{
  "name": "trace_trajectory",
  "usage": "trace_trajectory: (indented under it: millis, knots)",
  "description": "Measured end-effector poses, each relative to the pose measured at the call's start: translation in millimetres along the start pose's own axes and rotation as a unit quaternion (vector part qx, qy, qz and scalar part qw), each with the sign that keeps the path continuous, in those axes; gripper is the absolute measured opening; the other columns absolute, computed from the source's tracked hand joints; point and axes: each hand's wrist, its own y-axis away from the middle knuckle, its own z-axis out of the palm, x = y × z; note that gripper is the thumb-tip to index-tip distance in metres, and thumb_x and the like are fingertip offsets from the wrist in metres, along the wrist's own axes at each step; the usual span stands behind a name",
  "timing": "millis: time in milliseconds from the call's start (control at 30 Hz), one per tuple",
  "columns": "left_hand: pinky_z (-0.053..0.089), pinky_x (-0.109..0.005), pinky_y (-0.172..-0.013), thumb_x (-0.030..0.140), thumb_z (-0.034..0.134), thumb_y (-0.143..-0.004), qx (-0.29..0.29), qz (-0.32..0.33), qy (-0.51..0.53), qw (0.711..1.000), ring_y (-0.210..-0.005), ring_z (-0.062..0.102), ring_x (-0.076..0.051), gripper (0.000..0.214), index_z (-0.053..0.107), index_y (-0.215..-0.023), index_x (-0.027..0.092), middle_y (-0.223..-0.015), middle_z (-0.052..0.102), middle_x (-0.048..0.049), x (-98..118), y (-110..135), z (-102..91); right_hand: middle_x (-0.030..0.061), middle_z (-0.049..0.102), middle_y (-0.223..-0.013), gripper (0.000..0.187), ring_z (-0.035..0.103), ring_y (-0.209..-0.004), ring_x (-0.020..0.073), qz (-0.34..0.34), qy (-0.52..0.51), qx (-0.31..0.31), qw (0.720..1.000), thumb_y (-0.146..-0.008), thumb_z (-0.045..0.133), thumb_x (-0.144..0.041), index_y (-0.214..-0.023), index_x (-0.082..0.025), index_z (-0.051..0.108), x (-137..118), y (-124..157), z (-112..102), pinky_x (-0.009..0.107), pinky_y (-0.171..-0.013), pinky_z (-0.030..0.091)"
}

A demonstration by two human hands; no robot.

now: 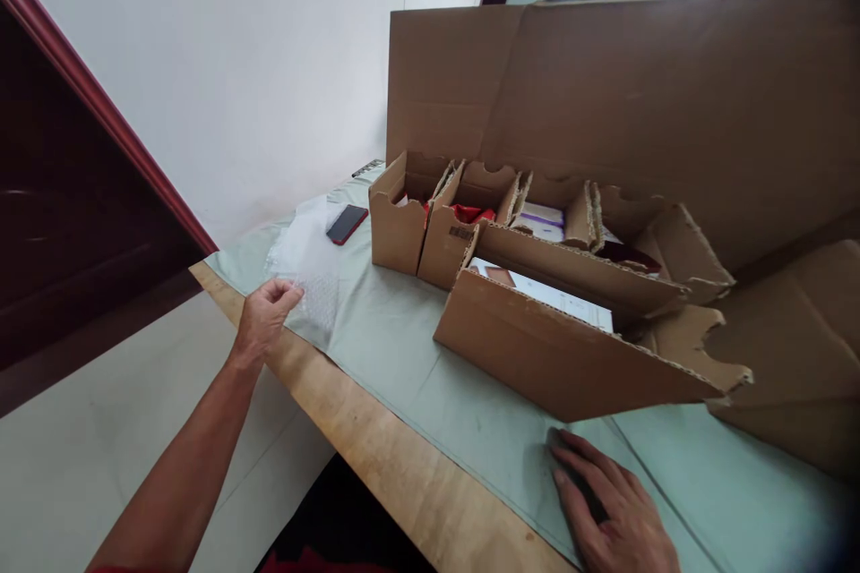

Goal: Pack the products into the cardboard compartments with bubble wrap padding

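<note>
At the table's left end, my left hand [267, 313] pinches the near edge of a clear bubble wrap bag [319, 300] between thumb and fingers. The bag lies partly spread over the pale green cloth, with a whiter plastic part [309, 228] behind it. My right hand [614, 506] rests palm down on the cloth near the front, its fingers bent and the thumb apart. Nothing shows in its grasp, though the underside is hidden. Just beyond those fingertips stands an open cardboard box [537, 349] holding a white printed box [544, 291].
Several cardboard bins [396, 233] stand in a row behind, with red and white packets inside. A tall cardboard panel [605, 81] rises at the back. A phone [348, 224] lies beyond the bag. The green cloth [403, 358] covers a wooden table [376, 439].
</note>
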Motion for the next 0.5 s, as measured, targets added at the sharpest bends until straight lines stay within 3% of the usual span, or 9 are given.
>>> trace_trajectory:
  millis: [200,333,433,500]
  knots:
    - [0.042,-0.025,-0.062,0.042,0.079,-0.055,-0.12,-0.044,0.191,0.973,-0.063,0.05,-0.012,0.042,0.043,-0.06,0.022,-0.071,0.056,0.0024,25.7,66.7,10.6,0.011,0.078,-0.109,0.032,0.074,-0.094,0.0304,0.027,-0.043,0.021,0.998,-0.101,0.049,-0.039,-0.1,-0.021,0.076,-5.5,-3.0,-3.4,0.049,-0.079,0.063]
    - [0.044,-0.024,-0.062,0.04,0.088,-0.053,-0.208,-0.077,0.262,0.939,-0.068,0.055,-0.014,0.049,0.043,-0.057,0.019,-0.075,0.058,0.0004,37.5,112.6,21.2,0.0092,0.076,-0.121,0.022,0.073,-0.108,0.0278,0.071,-0.142,-0.004,0.987,-0.1,0.056,-0.035,-0.108,-0.025,0.074,-39.7,-14.3,-30.2,0.046,-0.09,0.062]
    - [0.042,-0.021,-0.057,0.036,0.092,-0.056,-0.317,-0.105,0.335,0.881,-0.061,0.05,-0.011,0.049,0.046,-0.058,0.019,-0.067,0.053,0.0029,46.4,140.2,24.4,0.0082,0.071,-0.131,0.022,0.07,-0.114,0.0266,0.097,-0.225,-0.058,0.968,-0.099,0.057,-0.032,-0.115,-0.028,0.072,-73.8,-25.7,-48.1,0.037,-0.079,0.064]
    - [0.039,-0.019,-0.053,0.035,0.092,-0.06,-0.379,-0.132,0.381,0.833,-0.056,0.046,-0.009,0.047,0.048,-0.06,0.018,-0.062,0.048,0.0047,52.4,154.9,24.1,0.0091,0.066,-0.139,0.033,0.07,-0.114,0.0267,0.114,-0.271,-0.093,0.951,-0.096,0.06,-0.03,-0.128,-0.029,0.066,-91.4,-29.3,-52.5,0.035,-0.072,0.064]
